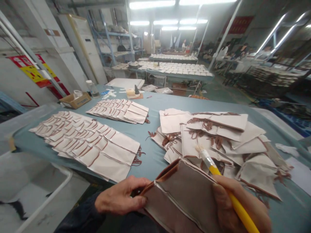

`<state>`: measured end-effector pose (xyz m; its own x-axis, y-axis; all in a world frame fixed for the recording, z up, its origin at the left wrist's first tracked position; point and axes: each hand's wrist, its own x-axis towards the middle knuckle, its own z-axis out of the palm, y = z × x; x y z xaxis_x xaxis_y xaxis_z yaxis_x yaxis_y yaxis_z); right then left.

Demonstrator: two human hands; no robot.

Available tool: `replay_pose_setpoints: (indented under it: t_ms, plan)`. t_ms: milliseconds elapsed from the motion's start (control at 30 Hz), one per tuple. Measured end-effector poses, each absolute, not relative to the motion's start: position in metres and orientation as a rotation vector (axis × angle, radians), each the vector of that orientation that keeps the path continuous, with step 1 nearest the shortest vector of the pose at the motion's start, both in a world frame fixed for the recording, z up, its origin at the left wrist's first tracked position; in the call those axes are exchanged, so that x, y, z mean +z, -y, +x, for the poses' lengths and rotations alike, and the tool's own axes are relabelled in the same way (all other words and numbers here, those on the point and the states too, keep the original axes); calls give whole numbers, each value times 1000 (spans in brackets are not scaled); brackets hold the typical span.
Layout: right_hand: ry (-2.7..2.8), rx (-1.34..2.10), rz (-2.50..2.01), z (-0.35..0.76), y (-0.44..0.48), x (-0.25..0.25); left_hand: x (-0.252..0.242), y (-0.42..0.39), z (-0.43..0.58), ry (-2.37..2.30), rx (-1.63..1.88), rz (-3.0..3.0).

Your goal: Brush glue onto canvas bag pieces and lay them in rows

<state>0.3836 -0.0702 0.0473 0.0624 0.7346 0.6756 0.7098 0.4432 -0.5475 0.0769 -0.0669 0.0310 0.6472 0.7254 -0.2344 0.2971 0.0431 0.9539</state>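
Left hand [123,195] pinches piece [187,194]; right hand [240,200] clasps piece and brush [214,170] together. Piece between hands, before loose pile [191,144]. Risk: bristles [199,148], if wet, could smear nearby pile; doubled grip could slip.

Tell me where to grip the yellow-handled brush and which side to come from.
Best by the yellow handle, behind the metal collar, coming from the lower right. The brush slants, bristles up and to the left, handle running back to the lower right, so that approach should keep clear of the bristles. The right hand holds it there, along with the fabric piece.
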Motion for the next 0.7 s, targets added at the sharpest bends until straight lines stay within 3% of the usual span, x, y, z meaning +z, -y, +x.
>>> replay_pose_setpoints:
  t_ms: [200,433,700]
  plan:
    - [1802,110,-1166,326,-14,36,52,21,28,-911,380,1581]
    - [1853,-141,-1181,267,-104,23,64,-35,-23,-986,397,1583]
    - [1832,-124,-1209,267,-95,34,50,-112,-63,-1233,603,1293]
